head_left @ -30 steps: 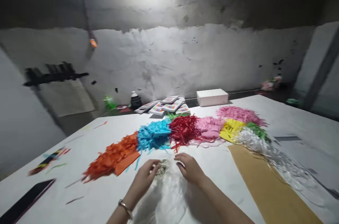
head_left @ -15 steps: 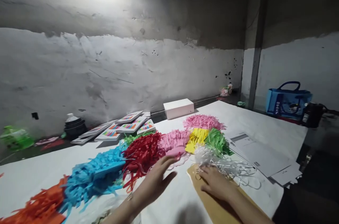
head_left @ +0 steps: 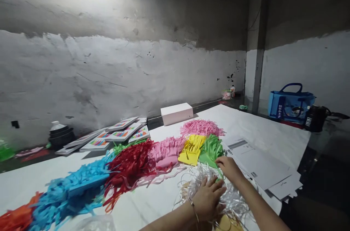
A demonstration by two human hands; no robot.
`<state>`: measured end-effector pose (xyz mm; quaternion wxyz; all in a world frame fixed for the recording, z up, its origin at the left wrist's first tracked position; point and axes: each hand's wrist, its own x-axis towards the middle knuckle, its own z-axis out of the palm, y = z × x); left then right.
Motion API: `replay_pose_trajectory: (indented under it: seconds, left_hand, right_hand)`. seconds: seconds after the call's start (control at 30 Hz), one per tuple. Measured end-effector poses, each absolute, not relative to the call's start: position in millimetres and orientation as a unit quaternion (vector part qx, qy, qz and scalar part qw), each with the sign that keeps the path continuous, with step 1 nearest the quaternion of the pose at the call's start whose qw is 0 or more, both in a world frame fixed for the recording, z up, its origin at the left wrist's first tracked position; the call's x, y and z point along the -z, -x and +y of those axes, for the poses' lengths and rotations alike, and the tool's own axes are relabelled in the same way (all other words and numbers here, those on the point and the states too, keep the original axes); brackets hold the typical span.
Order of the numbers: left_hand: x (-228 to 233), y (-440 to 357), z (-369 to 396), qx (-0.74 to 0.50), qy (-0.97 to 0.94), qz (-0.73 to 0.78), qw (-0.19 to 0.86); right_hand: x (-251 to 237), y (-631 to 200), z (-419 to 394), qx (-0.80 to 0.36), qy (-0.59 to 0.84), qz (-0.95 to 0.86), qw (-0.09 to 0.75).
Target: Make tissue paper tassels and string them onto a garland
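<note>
We lay our left hand point(head_left: 208, 198), a silver bracelet point(head_left: 193, 207) at its wrist, palm down on a loose heap of thin white strips point(head_left: 236, 200). Its fingers are spread; we cannot tell whether they hold any strips. Our right hand point(head_left: 229, 168) is narrowed, thumb and fingertips at the near edge of a fringed green paper bundle point(head_left: 212, 147); we cannot tell whether they grip it. The white heap lies directly in front of that bundle, partly over a flat brown board point(head_left: 228, 223).

Left of the green bundle we find a fringed yellow bundle point(head_left: 193, 145), then light pink point(head_left: 166, 151), dark red point(head_left: 131, 161), bright blue point(head_left: 79, 183) and orange point(head_left: 19, 214). A shredded pink pile point(head_left: 201, 127) sits behind the yellow. Printed white sheets point(head_left: 257, 165) lie to the right.

The work surface carries a smooth white covering point(head_left: 153, 205). At its far edge we note a closed white box point(head_left: 177, 114) and a stack of colourfully printed white packets point(head_left: 120, 134).

The rough wall point(head_left: 123, 67) is whitewashed below and bare grey above, with bright light at upper left. Near the right-hand corner column point(head_left: 258, 78) stands a blue handled bag point(head_left: 290, 105).
</note>
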<state>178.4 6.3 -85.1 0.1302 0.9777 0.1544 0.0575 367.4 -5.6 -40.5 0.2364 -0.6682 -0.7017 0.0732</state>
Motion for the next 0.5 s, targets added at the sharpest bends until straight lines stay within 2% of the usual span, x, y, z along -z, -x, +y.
replay_pose_trajectory:
  seconds: [0.27,0.37,0.5]
  left_hand:
    - [64,-160,-7,-0.035,-0.976,0.145,0.156]
    - [68,-143,-17,-0.034,-0.976,0.161,0.145]
    - [81,-140,-16,-0.048,-0.973,0.178,0.138]
  right_hand:
    - [55,-341,50,-0.018,0.69,-0.716,0.106]
    - [50,-341,52,0.018,0.705,-0.701,0.107]
    - [26,-355,52,0.072,0.737,-0.655,0.153]
